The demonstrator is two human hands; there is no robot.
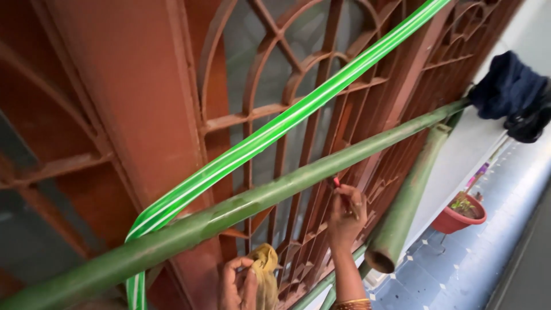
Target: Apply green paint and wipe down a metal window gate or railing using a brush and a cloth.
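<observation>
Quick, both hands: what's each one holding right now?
Left hand: closed on a yellow cloth.
Right hand: closed on a thin red-tipped tool, by the green pole.

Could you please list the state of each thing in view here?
Left hand: closed on a crumpled yellowish cloth.
Right hand: raised, grip shut on a small red-tipped tool at the long green bamboo pole.
Green-and-white striped strap: stretched taut, diagonal.
Second green pole: leaning, open hollow end down.
Red flowerpot: upright, planted.
Dark clothes: hanging.
</observation>
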